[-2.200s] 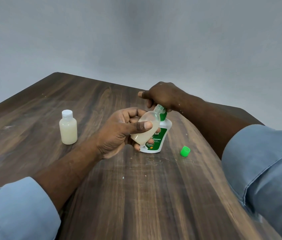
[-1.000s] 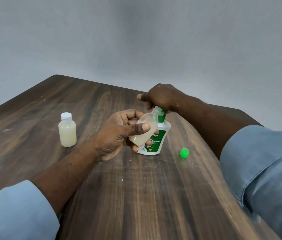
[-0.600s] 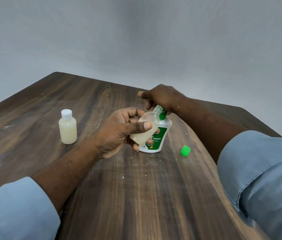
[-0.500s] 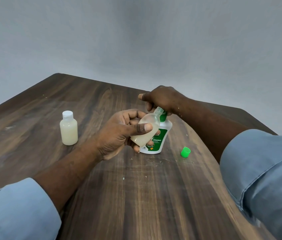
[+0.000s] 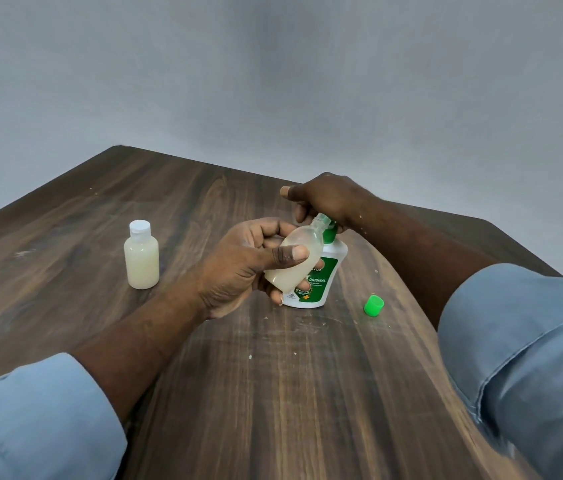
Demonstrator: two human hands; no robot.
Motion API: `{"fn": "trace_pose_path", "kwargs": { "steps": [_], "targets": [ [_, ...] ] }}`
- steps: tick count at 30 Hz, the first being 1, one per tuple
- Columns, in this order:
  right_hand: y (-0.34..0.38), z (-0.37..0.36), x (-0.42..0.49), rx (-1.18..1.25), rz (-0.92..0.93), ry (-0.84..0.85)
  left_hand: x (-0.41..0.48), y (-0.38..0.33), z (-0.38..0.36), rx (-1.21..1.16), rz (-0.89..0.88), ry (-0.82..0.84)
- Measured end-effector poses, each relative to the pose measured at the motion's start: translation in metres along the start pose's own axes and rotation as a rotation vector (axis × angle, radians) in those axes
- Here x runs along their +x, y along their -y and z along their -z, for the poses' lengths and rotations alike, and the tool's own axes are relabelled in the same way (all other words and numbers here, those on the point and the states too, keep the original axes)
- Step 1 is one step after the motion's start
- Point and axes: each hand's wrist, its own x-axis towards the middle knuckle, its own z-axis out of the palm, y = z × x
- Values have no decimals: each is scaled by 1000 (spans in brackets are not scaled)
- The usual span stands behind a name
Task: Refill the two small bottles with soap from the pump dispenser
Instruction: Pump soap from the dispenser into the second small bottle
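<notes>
Hardly anything has shifted over the last two seconds: both hands keep their pose, and the tilted bottle stays at the pump's spout.

Head view: the left hand (image 5: 238, 268) grips a small translucent plastic bottle (image 5: 299, 258), uncapped and partly filled with pale cream soap, with the thumb across its front and the fingers curled behind. The bottle is tilted, its open neck up and to the right, right at the green pump head of the white plastic pump dispenser (image 5: 321, 282). This green-labelled dispenser stands upright on the dark wood-grain table (image 5: 273, 393), just behind the bottle. The right hand (image 5: 328, 199) sits on top of the pump head, fingers curled down round it and thumb pointing left. A small green screw cap (image 5: 374, 306) lies on the table right of the dispenser, apart from it. A second small plastic bottle (image 5: 141, 258), white-capped and full of cream soap, stands upright well to the left. Light blue sleeves (image 5: 38, 420) cover both upper forearms.
</notes>
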Motion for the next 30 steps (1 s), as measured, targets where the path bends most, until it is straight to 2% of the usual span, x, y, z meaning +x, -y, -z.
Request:
{"fn": "trace_pose_path", "kwargs": {
  "steps": [7, 14, 23, 30],
  "targets": [
    [5, 10, 0, -128, 52, -15, 0, -2, 0, -45, -7, 25],
    [0, 0, -2, 7, 8, 12, 0, 1, 0, -23, -3, 22],
    [5, 6, -2, -78, 30, 2, 0, -1, 1, -29, -5, 16],
    [1, 1, -1, -12, 22, 16, -1, 0, 1, -18, 3, 12]
  ]
}}
